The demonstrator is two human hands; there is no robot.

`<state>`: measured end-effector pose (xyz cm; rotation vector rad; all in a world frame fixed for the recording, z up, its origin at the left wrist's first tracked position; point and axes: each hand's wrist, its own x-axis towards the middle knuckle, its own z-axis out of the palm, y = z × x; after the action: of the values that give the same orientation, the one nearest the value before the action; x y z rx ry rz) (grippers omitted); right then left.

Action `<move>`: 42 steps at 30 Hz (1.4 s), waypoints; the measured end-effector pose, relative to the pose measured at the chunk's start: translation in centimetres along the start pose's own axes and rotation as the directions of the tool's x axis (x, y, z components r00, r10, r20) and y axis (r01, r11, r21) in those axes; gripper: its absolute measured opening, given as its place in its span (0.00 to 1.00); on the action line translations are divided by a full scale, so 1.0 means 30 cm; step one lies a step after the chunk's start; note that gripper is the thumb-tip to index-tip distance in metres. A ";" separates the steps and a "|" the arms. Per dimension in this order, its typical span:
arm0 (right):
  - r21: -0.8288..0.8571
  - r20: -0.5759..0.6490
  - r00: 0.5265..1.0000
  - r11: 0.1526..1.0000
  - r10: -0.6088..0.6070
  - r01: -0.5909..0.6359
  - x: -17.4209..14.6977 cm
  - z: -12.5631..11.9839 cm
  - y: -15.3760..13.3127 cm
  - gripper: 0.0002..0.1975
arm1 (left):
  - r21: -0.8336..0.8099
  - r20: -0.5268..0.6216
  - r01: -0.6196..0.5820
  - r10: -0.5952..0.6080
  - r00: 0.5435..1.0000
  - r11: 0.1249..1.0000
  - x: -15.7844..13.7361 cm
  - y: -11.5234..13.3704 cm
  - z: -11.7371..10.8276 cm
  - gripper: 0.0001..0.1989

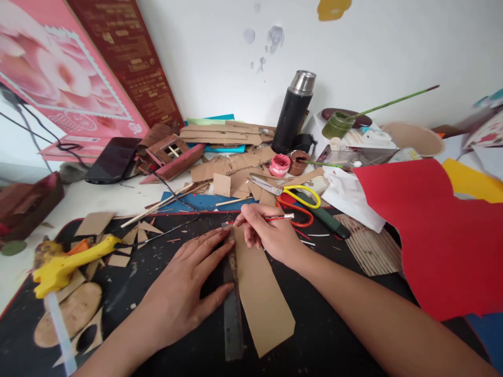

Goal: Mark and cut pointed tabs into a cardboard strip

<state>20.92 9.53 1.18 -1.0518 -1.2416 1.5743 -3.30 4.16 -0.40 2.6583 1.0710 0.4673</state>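
Observation:
My left hand [192, 277] lies flat with its fingers stretched out, the fingertips and thumb pressing on a dark ruler [233, 335]. That ruler runs along the left edge of a brown cardboard strip [261, 298], which has cut corners at its near end. In my right hand [271, 233] is a thin red pencil [280, 217], its pale end pointing right. The pencil's tip is near the far end of the ruler, close to the left fingertips. Part of the strip's far end is hidden under my right hand.
Scissors [304, 198] with yellow and red handles lie beyond my right hand, beside a green utility knife [330, 220]. At left rests a yellow glue gun [74, 262] among cardboard scraps. Paint jars [280, 166] and a black thermos [292, 118] stand behind; red sheet [436, 230] at right.

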 end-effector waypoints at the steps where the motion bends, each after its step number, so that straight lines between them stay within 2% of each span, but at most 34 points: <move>1: 0.002 0.003 1.000 1.000 -0.004 0.004 0.000 0.000 0.001 0.32 | 0.004 0.000 0.000 0.000 1.000 1.000 0.000 0.001 0.001 0.32; 10: 0.016 0.014 1.000 1.000 -0.012 0.012 -0.002 0.000 -0.001 0.31 | 0.011 -0.020 -0.025 0.025 0.999 1.000 0.006 0.007 -0.002 0.31; 15: 0.008 -0.023 1.000 1.000 0.017 -0.017 -0.004 0.001 -0.009 0.32 | -0.030 -0.034 -0.009 0.008 0.999 1.000 0.008 0.008 -0.008 0.31; 22: 0.020 -0.107 0.994 1.000 -0.003 0.005 -0.006 0.003 -0.013 0.33 | -0.055 -0.017 0.009 -0.010 1.000 0.998 0.009 0.009 -0.011 0.32; 31: 0.022 -0.105 0.994 1.000 0.000 0.002 -0.002 0.002 -0.004 0.34 | -0.059 0.002 0.018 -0.018 1.000 0.998 0.004 0.004 -0.005 0.33; 42: 0.012 -0.169 0.985 0.999 -0.030 0.033 -0.020 0.009 -0.004 0.34 | -0.047 -0.043 -0.003 0.001 0.999 0.999 0.005 0.001 0.000 0.33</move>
<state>20.86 8.90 1.40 -1.1264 -1.1249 1.4363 -3.17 4.24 -0.35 2.6200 1.0558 0.5459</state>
